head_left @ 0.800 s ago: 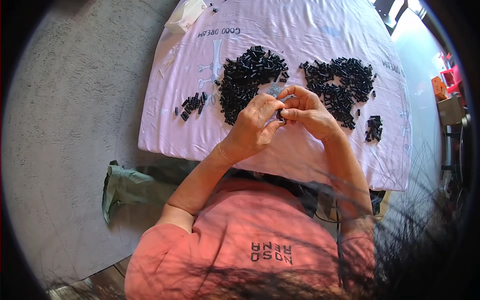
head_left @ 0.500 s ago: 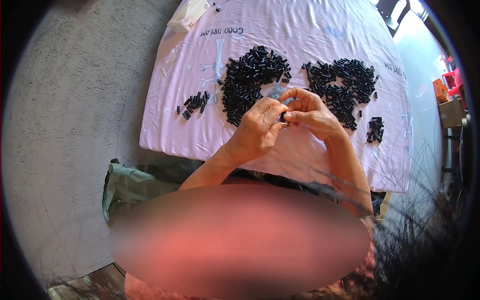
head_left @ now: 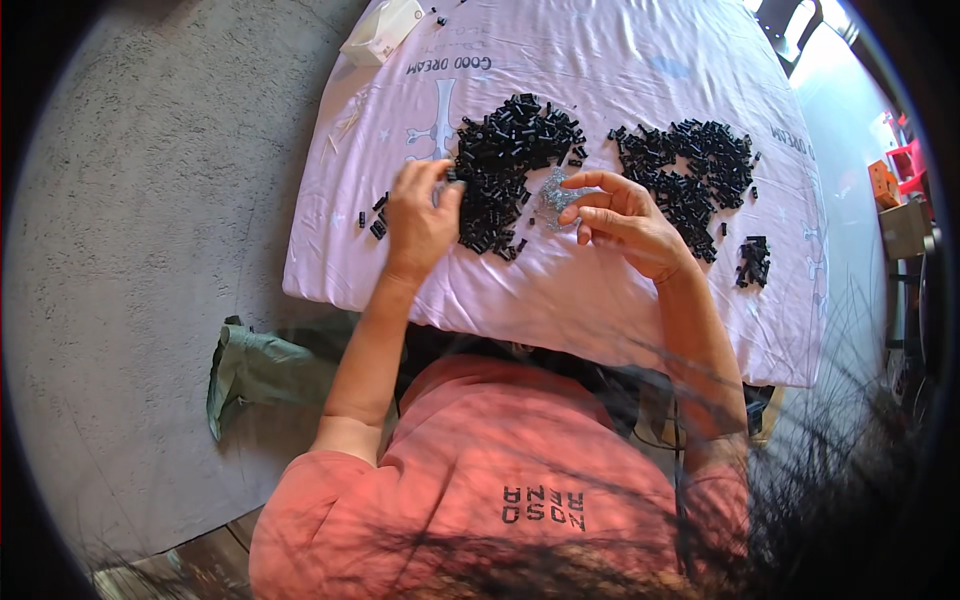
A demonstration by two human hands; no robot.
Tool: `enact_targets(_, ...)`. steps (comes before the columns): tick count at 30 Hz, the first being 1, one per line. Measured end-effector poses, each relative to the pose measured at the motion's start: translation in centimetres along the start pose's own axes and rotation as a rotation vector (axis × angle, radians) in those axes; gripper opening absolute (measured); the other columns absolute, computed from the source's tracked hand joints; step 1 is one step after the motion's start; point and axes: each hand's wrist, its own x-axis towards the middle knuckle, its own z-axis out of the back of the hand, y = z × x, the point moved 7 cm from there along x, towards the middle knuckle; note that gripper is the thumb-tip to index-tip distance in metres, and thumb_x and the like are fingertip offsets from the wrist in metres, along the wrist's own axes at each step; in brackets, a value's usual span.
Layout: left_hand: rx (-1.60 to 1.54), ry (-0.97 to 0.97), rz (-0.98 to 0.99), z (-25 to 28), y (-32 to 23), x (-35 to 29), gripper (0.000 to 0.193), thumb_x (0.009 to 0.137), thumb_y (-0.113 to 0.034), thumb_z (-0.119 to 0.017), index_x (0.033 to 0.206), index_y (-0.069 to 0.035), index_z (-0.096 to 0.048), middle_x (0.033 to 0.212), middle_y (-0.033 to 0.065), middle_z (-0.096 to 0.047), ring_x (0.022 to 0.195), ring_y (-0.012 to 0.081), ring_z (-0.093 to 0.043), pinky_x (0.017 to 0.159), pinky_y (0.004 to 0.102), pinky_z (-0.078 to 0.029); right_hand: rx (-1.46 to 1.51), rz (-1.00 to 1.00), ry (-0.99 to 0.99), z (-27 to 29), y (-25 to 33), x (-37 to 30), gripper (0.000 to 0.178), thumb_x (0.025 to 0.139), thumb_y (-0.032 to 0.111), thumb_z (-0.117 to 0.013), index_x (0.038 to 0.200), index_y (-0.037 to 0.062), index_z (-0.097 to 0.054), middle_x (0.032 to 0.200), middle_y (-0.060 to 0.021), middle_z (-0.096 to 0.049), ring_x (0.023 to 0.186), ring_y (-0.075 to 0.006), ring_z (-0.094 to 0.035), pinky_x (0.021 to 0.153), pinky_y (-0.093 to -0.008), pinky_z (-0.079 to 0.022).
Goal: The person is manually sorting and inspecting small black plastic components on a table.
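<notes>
My left hand (head_left: 420, 222) is at the left edge of a large heap of small black tubular pieces (head_left: 520, 135). Its thumb and fingertips close around one small black piece (head_left: 451, 175). To the right, my right hand (head_left: 632, 222) hovers with bent, parted fingers over a little pile of tiny silvery pieces (head_left: 553, 197), too small to identify. I see nothing held in it. Another broad heap of black pieces (head_left: 690, 150) lies beyond the right hand. A few loose black pieces (head_left: 377, 229) show left of my left hand, which partly covers that group.
A pink printed cloth (head_left: 560, 300) covers the table. At its far left corner stands a white box (head_left: 383, 30), with pale thin sticks (head_left: 345, 125) nearer. A small black cluster (head_left: 754, 262) lies right. Green fabric (head_left: 255, 365) hangs off the near left side.
My hands were together over a small dark piece in front of the silvery pile. They have separated: the left moved left to the heap's edge, while the right stayed near and its fingers parted.
</notes>
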Motion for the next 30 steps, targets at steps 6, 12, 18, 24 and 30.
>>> enact_targets(6,0.387,0.016,-0.032,0.2,6.5,-1.0,0.030,0.076,-0.011,-0.073,0.105,-0.009,-0.069,0.110,0.0066,-0.063,0.106,0.0278,-0.057,0.093,0.0427,-0.043,-0.013,0.029,-0.006,0.4,0.0,0.2,0.035,0.092,0.020,-0.070,0.123,0.0061,-0.060,0.097,-0.0046,-0.071,0.072,-0.0055,-0.062,0.063,-0.0190,-0.044)
enact_targets(12,0.493,-0.095,0.020,0.5,6.6,-1.1,0.027,0.074,-0.010,-0.074,0.102,-0.010,-0.071,0.109,0.0058,-0.063,0.108,0.0270,-0.057,0.093,0.0425,-0.043,0.007,0.036,-0.014,0.5,-0.1,0.0,0.034,0.092,0.021,-0.069,0.122,0.0059,-0.061,0.097,-0.0046,-0.071,0.073,-0.0053,-0.062,0.064,-0.0189,-0.044)
enact_targets(18,0.134,-0.014,-0.139,-1.3,2.7,0.5,0.023,0.074,-0.006,-0.072,0.095,-0.013,-0.072,0.098,0.0051,-0.063,0.097,0.0270,-0.058,0.088,0.0402,-0.043,-0.010,0.025,-0.023,0.7,-0.5,0.2,0.034,0.093,0.021,-0.068,0.122,0.0064,-0.061,0.097,-0.0045,-0.071,0.074,-0.0053,-0.062,0.064,-0.0189,-0.044)
enact_targets(24,0.110,0.077,-0.127,-2.7,2.4,1.4,0.017,0.074,-0.008,-0.074,0.091,-0.012,-0.071,0.094,0.0051,-0.063,0.097,0.0260,-0.059,0.087,0.0404,-0.043,-0.019,0.023,-0.036,0.4,-0.1,0.1,0.032,0.093,0.019,-0.068,0.121,0.0062,-0.061,0.097,-0.0040,-0.071,0.074,-0.0053,-0.061,0.065,-0.0198,-0.045)
enact_targets(30,-0.119,0.118,-0.052,-2.6,-0.3,1.2,0.013,0.080,-0.005,-0.071,0.091,-0.008,-0.067,0.088,0.0071,-0.062,0.085,0.0270,-0.061,0.076,0.0383,-0.048,-0.051,0.020,-0.082,1.0,-0.5,0.3,0.025,0.093,0.017,-0.067,0.114,0.0038,-0.064,0.096,-0.0046,-0.071,0.076,-0.0070,-0.063,0.070,-0.0214,-0.049)
